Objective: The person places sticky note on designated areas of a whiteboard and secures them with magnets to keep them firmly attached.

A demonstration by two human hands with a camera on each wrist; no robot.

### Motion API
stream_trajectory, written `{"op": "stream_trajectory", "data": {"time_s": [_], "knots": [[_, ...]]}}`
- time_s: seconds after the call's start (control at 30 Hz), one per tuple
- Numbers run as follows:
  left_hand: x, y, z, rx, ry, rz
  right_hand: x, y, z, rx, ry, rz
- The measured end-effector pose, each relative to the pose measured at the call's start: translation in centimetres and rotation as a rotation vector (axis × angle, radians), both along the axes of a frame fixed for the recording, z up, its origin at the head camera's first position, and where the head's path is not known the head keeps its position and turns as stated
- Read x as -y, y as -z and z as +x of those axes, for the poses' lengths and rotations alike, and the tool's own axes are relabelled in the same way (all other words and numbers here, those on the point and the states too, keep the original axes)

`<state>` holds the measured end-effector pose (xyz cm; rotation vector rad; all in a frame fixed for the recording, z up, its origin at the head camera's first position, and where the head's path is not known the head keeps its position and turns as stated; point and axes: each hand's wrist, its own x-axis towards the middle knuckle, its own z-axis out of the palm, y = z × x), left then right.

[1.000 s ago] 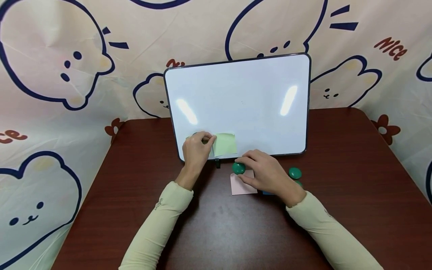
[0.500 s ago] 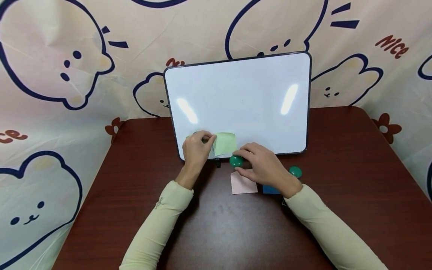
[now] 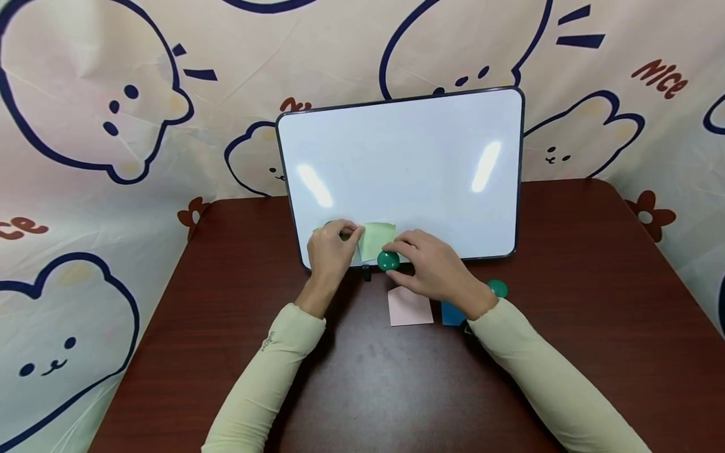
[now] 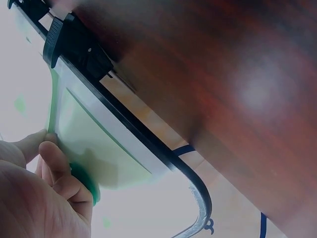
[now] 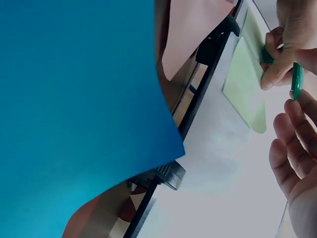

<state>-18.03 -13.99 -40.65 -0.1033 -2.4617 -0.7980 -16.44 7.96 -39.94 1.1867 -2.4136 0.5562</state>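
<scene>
Left cuff [image 3: 296, 328] lettering can't be read. By the left hand [image 3: 330, 250] a pale green note [image 3: 376, 238] is pinched, upright-ish at the whiteboard's [image 3: 419, 167] bottom. A green disc [image 3: 387, 261], face out, is gripped near it by the right hand [image 3: 435, 264]. "Nice" is printed on the backdrop [image 3: 659, 78].

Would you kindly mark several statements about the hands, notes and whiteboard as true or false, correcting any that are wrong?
1. The left hand pinches a light-green note near the bottom of the whiteboard. True.
2. The right hand holds nothing. False: it holds a round green disc.
3. The blue note lies right of the pink note in the head view. True.
4. The pink note is stuck to the whiteboard. False: it lies on the table.
</scene>
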Motion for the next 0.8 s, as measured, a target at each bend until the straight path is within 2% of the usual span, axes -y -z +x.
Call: {"op": "stream_trajectory", "data": {"time_s": [0.53, 0.8], "knots": [[-0.2, 0.0, 0.0, -0.001, -0.002, -0.011, 1.3, 0.4, -1.8, -0.045, -0.004, -0.063], [-0.1, 0.0, -0.1, -0.021, 0.000, -0.008, 2.0, 0.3, -2.6, -0.008, -0.026, -0.106]]}}
